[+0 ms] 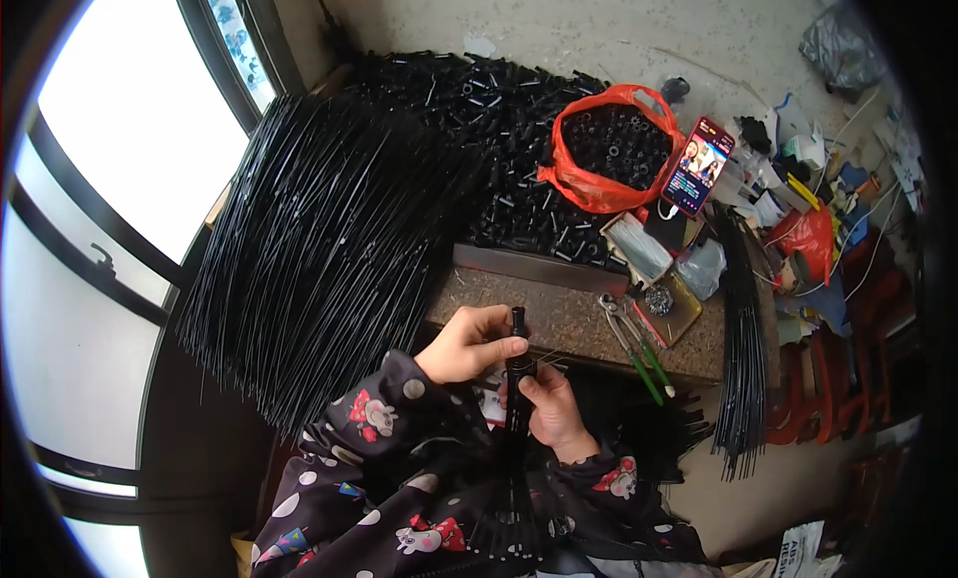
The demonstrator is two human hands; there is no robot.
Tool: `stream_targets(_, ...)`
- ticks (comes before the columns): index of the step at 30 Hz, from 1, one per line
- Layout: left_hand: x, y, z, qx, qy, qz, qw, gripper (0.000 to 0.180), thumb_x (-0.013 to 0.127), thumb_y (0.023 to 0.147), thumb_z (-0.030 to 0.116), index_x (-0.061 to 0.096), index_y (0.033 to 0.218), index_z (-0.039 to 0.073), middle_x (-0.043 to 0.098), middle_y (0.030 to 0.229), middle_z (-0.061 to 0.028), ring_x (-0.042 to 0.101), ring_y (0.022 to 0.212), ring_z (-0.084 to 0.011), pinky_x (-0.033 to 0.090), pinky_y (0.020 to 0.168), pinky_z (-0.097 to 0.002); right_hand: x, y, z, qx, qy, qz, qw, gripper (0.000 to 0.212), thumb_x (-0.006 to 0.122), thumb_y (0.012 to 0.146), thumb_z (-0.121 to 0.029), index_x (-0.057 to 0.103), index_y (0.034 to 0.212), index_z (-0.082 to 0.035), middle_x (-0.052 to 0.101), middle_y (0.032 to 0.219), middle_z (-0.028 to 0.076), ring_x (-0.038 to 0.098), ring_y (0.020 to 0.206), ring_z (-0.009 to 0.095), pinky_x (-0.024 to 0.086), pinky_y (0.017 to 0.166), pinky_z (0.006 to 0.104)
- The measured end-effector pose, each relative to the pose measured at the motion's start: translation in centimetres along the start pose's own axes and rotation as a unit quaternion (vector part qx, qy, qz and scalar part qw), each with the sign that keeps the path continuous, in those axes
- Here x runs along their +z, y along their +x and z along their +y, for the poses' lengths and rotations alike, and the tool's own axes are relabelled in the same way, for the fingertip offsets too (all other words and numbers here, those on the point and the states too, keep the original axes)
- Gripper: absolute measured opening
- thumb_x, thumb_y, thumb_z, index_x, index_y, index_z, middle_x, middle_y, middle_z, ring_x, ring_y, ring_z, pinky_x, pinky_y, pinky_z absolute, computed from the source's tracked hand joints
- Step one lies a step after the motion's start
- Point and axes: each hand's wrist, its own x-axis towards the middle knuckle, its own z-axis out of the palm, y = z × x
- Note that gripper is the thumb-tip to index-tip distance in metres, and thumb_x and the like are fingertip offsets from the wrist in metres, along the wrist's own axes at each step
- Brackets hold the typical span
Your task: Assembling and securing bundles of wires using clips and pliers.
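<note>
In front of my chest, my left hand grips the upper end of a slim black bundle that looks like an umbrella frame. Its narrow tube-shaped top sticks up past my left thumb. Just below, my right hand pinches the same bundle from the right side. Fine wire ends poke out beside my right fingertips. Lower down, the thin black ribs spread over my lap and blend into my dark patterned clothing.
A large stack of black ribs covers the left side. Behind lie heaped black plastic parts and a red plastic bag of small rings. Green-handled pincers, a phone and another rib bundle are on the right.
</note>
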Motion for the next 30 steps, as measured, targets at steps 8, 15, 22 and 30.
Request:
stream_targets(8, 1.1, -1.5, -0.1, 0.009, -0.026, 0.043, 0.999, 0.028, 0.066, 0.079, 0.018, 0.057, 0.096, -0.002, 0.056, 0.085, -0.0006, 0.052, 0.075, -0.0065, 0.043, 0.067, -0.0214, 0.0, -0.7, -0.3, -0.005, -0.041, -0.011, 0.999, 0.027, 0.063, 0.082, -0.021, 0.052, 0.1, -0.004, 0.06, 0.084, 0.008, 0.059, 0.074, 0.018, 0.049, 0.066, 0.0298)
stream_targets(15, 1.3, -2.4, -1.8, 0.137, 0.017, -0.01, 0.99, 0.039, 0.069, 0.073, 0.008, 0.058, 0.11, 0.0, 0.053, 0.11, -0.0128, 0.053, 0.1, -0.0226, 0.039, 0.089, -0.0325, -0.4, -0.8, -0.8, -0.049, -0.034, -0.02, 0.998, 0.034, 0.062, 0.082, -0.024, 0.051, 0.107, -0.003, 0.059, 0.084, 0.008, 0.058, 0.073, 0.021, 0.049, 0.067, 0.032)
stream_targets(22, 2.9, -0.5, -2.9, 0.247, -0.195, -0.125, 0.941, 0.012, 0.072, 0.067, 0.001, 0.065, 0.077, 0.001, 0.059, 0.07, -0.0092, 0.051, 0.075, -0.0234, 0.043, 0.082, -0.04, -4.3, -2.0, -0.7, -0.111, -0.408, -0.178, 0.889, 0.04, 0.061, 0.082, -0.025, 0.047, 0.112, -0.003, 0.057, 0.096, 0.008, 0.056, 0.093, 0.02, 0.045, 0.081, 0.0292)
stream_targets(30, 3.3, 0.6, -3.3, 0.146, -0.197, 0.015, 0.969, 0.059, 0.067, 0.078, 0.025, 0.042, 0.124, 0.0, 0.051, 0.118, -0.0116, 0.051, 0.106, -0.0246, 0.032, 0.1, -0.0405, -1.1, -1.1, -2.7, -0.134, -0.082, -0.045, 0.986, 0.019, 0.054, 0.084, -0.004, 0.053, 0.102, -0.003, 0.058, 0.098, 0.004, 0.057, 0.09, 0.016, 0.045, 0.079, 0.0295)
